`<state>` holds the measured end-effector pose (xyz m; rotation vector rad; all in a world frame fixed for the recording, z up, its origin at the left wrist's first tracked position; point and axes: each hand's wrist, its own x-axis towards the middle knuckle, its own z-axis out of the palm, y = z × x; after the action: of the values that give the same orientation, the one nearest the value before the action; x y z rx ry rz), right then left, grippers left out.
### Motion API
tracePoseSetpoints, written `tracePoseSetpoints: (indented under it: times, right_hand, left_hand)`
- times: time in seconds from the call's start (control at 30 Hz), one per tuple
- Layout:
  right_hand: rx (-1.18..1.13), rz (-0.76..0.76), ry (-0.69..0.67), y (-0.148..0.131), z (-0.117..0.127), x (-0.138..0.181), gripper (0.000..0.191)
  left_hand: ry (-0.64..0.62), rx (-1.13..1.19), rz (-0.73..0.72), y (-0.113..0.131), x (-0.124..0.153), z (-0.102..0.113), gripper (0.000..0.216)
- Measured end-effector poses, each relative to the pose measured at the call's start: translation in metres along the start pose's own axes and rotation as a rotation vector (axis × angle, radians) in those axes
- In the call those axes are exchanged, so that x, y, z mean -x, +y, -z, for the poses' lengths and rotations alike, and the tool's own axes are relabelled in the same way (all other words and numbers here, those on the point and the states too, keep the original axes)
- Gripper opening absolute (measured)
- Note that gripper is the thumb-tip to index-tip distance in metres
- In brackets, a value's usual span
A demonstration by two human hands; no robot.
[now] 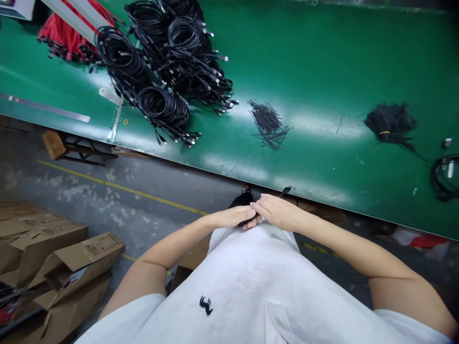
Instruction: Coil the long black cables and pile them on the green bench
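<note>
Both of my hands meet in front of my white shirt, just below the near edge of the green table. My left hand is closed around a black cable, most of which is hidden by the fingers. Fingers pinched, my right hand is on the same cable, its fingertips touching my left hand. One dark end of the cable sticks out past the right hand toward the table edge. On the table ahead lies a loose pile of short black ties.
Coiled black cables with USB plugs are heaped at the table's left, near red cables. A banded black tie bundle and another coiled cable lie right. Cardboard boxes and a wooden stool stand on the floor.
</note>
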<state>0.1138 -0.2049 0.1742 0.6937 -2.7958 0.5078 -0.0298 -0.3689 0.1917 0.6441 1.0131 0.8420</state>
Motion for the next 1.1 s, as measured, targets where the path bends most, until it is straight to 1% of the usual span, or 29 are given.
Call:
tracePoseSetpoints:
  times: [0.07, 0.1, 0.13, 0.2, 0.23, 0.27, 0.3, 0.33, 0.37, 0.4, 0.43, 0.5, 0.53, 0.6, 0.63, 0.7, 0.77, 0.83, 0.87, 0.93, 0.97, 1.0, 1.03, 1.1]
  right_hand:
    - [-0.061, -0.03, 0.017, 0.002, 0.0, 0.001, 0.041]
    - [-0.117, -0.057, 0.018, 0.003, -0.001, 0.002, 0.041]
    - [-0.198, -0.086, 0.013, 0.006, -0.003, 0.003, 0.04]
    - [-0.416, -0.158, -0.016, 0.022, -0.009, 0.009, 0.037]
    - [-0.517, -0.218, -0.022, 0.037, -0.014, 0.012, 0.036]
    - [-0.578, -0.305, -0.013, 0.058, -0.019, 0.015, 0.035]
    - [-0.581, -0.422, 0.012, 0.084, -0.026, 0.018, 0.034]
    - [-0.531, -0.558, 0.039, 0.113, -0.034, 0.021, 0.034]
    - [-0.422, -0.699, 0.07, 0.144, -0.043, 0.023, 0.034]
    - [-0.301, -0.825, 0.074, 0.174, -0.053, 0.025, 0.032]
    - [-0.238, -0.888, 0.033, 0.202, -0.065, 0.025, 0.03]
    - [-0.232, -0.925, -0.037, 0.244, -0.092, 0.024, 0.029]
    - [-0.227, -0.913, -0.083, 0.257, -0.105, 0.024, 0.03]
    - [-0.203, -0.862, -0.161, 0.267, -0.126, 0.021, 0.038]
    - [-0.192, -0.834, -0.188, 0.265, -0.133, 0.02, 0.044]
    - [-0.189, -0.803, -0.192, 0.249, -0.137, 0.013, 0.053]
    - [-0.206, -0.81, -0.121, 0.22, -0.129, 0.002, 0.052]
    - [-0.336, -0.784, -0.032, 0.18, -0.114, -0.016, 0.05]
    - [-0.459, -0.729, -0.015, 0.156, -0.105, -0.027, 0.053]
    - [-0.725, -0.547, -0.051, 0.109, -0.086, -0.051, 0.064]
    - [-0.8, -0.448, -0.081, 0.088, -0.076, -0.063, 0.067]
    - [-0.823, -0.368, -0.105, 0.069, -0.067, -0.074, 0.064]
    - [-0.796, -0.311, -0.12, 0.055, -0.058, -0.083, 0.056]
    - [-0.656, -0.264, -0.136, 0.039, -0.044, -0.095, 0.042]
  left_hand:
    - [-0.028, 0.041, -0.005, 0.002, 0.0, 0.004, 0.048]
    - [-0.006, 0.008, 0.015, 0.002, 0.0, 0.004, 0.044]
    - [0.04, -0.047, 0.044, 0.002, 0.0, 0.002, 0.04]
    - [0.185, -0.127, 0.113, -0.003, 0.001, -0.004, 0.036]
    - [0.269, -0.107, 0.14, -0.006, 0.002, -0.008, 0.037]
    - [0.348, -0.032, 0.156, -0.009, 0.002, -0.011, 0.038]
    - [0.424, 0.089, 0.153, -0.011, 0.001, -0.014, 0.04]
    - [0.504, 0.234, 0.128, -0.011, 0.0, -0.016, 0.042]
    - [0.59, 0.382, 0.083, -0.01, -0.001, -0.017, 0.045]
    - [0.673, 0.516, 0.025, -0.006, -0.002, -0.017, 0.046]
    - [0.753, 0.629, -0.036, 0.0, -0.003, -0.017, 0.045]
    - [0.892, 0.809, -0.135, 0.012, -0.003, -0.015, 0.04]
    - [0.943, 0.888, -0.168, 0.016, -0.002, -0.013, 0.037]
    - [1.002, 1.022, -0.222, 0.018, 0.007, -0.011, 0.034]
    - [1.017, 1.071, -0.251, 0.015, 0.015, -0.012, 0.034]
    - [1.034, 1.133, -0.3, 0.004, 0.033, -0.014, 0.034]
    - [1.043, 1.166, -0.327, -0.007, 0.05, -0.016, 0.034]
    - [1.03, 1.175, -0.339, -0.015, 0.06, -0.017, 0.034]
    - [1.011, 1.168, -0.345, -0.017, 0.063, -0.017, 0.034]
    - [0.944, 1.14, -0.337, -0.017, 0.063, -0.015, 0.034]
    - [0.897, 1.118, -0.315, -0.016, 0.062, -0.014, 0.033]
    - [0.848, 1.089, -0.286, -0.014, 0.06, -0.014, 0.033]
    - [0.803, 1.054, -0.257, -0.012, 0.059, -0.014, 0.031]
    - [0.741, 0.978, -0.235, -0.01, 0.058, -0.016, 0.027]
